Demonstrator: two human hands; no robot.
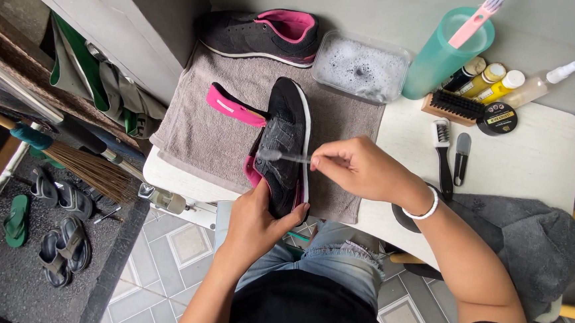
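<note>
A black sneaker with pink lining point(288, 125) lies on a grey towel point(196, 129), toe pointing away from me. My left hand point(257, 221) grips its heel end from below. My right hand point(360, 167) pinches the handle of a small clear brush point(281, 156), whose bristle head rests on the shoe's strap area. A pink and black insole point(232, 105) lies on the towel just left of the shoe. The second sneaker point(262, 35) stands at the towel's far edge.
A clear tub of soapy water point(363, 68) sits behind the shoe, beside a teal cup point(444, 55) with a pink brush in it. Bottles point(498, 84), a round tin point(497, 119), a wooden brush point(452, 106) and two small brushes point(449, 155) lie on the white table. A dark cloth point(529, 236) is at right; broom and sandals at left.
</note>
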